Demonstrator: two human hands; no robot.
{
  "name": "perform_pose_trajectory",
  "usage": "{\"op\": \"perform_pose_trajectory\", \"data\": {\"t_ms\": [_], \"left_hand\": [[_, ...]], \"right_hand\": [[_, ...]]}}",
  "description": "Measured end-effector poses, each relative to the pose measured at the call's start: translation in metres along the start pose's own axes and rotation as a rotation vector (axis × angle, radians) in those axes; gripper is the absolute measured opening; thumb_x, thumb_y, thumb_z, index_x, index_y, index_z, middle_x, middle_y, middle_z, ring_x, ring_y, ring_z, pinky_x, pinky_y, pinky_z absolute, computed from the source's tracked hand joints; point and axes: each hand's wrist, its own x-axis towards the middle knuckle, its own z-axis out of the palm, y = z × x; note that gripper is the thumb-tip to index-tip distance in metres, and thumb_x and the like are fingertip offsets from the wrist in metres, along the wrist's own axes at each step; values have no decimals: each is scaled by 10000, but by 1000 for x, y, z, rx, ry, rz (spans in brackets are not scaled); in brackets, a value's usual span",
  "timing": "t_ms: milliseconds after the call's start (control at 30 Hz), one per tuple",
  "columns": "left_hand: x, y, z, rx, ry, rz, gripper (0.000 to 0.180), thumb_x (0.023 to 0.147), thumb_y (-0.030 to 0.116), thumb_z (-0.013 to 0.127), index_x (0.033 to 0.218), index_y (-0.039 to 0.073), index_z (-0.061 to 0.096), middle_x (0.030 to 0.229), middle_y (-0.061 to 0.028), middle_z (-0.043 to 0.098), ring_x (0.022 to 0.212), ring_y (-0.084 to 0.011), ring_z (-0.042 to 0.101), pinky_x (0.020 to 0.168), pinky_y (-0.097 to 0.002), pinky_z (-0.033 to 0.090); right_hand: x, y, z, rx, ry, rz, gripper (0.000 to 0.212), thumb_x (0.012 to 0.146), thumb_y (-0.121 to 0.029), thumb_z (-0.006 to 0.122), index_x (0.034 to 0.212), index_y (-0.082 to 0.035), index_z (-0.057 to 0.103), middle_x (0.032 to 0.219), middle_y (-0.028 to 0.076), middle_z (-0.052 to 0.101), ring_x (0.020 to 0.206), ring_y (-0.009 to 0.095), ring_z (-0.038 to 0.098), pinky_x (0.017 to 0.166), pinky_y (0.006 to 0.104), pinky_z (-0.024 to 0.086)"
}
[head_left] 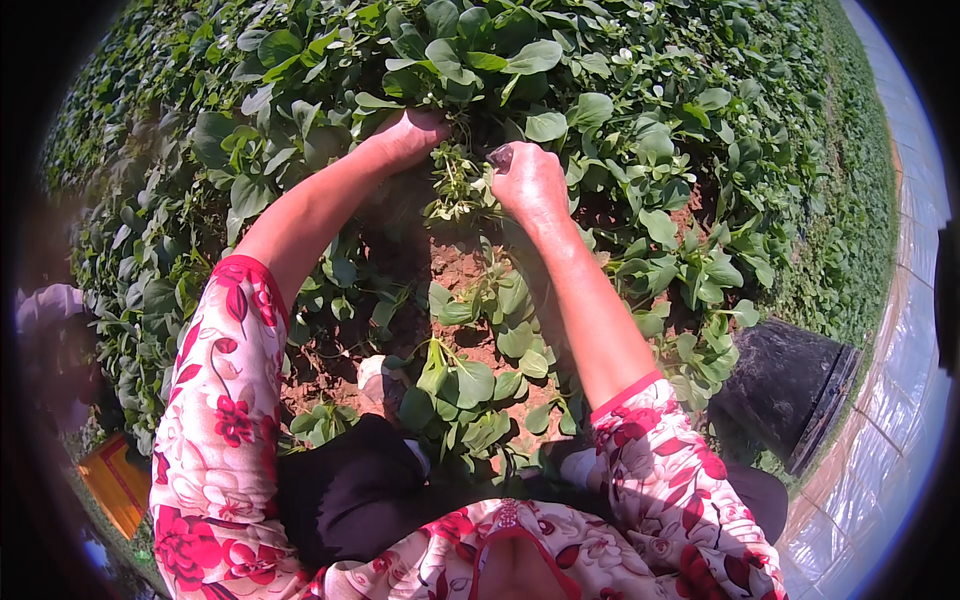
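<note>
While bright sun is shining, left hand: bare, resting low among broad, oval-leaved green plants; foliage is hiding the fingers, so whether they are grasping cannot be told.
Right hand: bare, its fingers lying folded into a fist; a small dark object is showing on the thumb side, too unclear to identify or to call gripped.
Pale-green, thin-stemmed tuft: sitting between the two hands, above crumbly reddish-brown soil; contact with the fingers is staying unclear.
Stem risk: because the greenery is crowding together, a hard tug could be snapping the tuft or uprooting a broad-leaved neighbour.
Knee risk: plants are growing close to the dark trousers; leaning forward could be crushing them.
Right side: a black plastic bucket is lying tilted near shiny, silvery plastic sheeting.
</note>
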Motion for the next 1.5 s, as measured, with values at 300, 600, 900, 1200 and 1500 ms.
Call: {"op": "perform_pose_trajectory", "data": {"t_ms": [300, 600, 900, 1200, 1500], "left_hand": [[-8, 2, -27, -85, -165, -108, 441, 685, 16, 568, 1126, 15, 582, 1212, -232, 509, 1034, -393, 566, 868, -413, 511], [-16, 38, -70, -1, -243, -84, 289, 657, 55, 609, 944, 28, 592, 978, -154, 594, 798, -329, 637, 681, -422, 548], [76, 25, -15, -314, -710, -428, 262, 767, 50, 560, 1014, -11, 621, 995, -213, 654, 1017, -364, 607, 870, -388, 493], [81, 23, -17, -214, -680, -454, 349, 733, 75, 614, 1052, -44, 539, 1021, -233, 621, 1003, -350, 602, 861, -396, 477], [-1, 97, -141, -204, -602, -354, 210, 706, 75, 607, 912, 34, 619, 860, -139, 629, 775, -336, 623, 657, -416, 509]], "right_hand": [[-32, -19, 5, 60, 88, 10, 124, 759, -103, 597, 843, -39, 663, 769, 216, 641, 758, 397, 629, 689, 451, 508], [-37, -21, -29, -13, 17, 135, 153, 772, -98, 579, 867, -36, 682, 778, 237, 650, 784, 396, 642, 721, 464, 495], [-49, -5, -37, -4, 96, 121, 154, 762, -145, 609, 842, -22, 655, 780, 231, 628, 792, 408, 616, 703, 447, 501], [-53, -4, -47, -14, 47, 126, 145, 773, -155, 608, 827, -28, 653, 789, 218, 634, 797, 396, 619, 716, 440, 501], [-80, 18, -83, -72, 167, 117, 170, 783, -112, 639, 939, -58, 681, 787, 166, 668, 752, 327, 661, 688, 392, 513]]}}
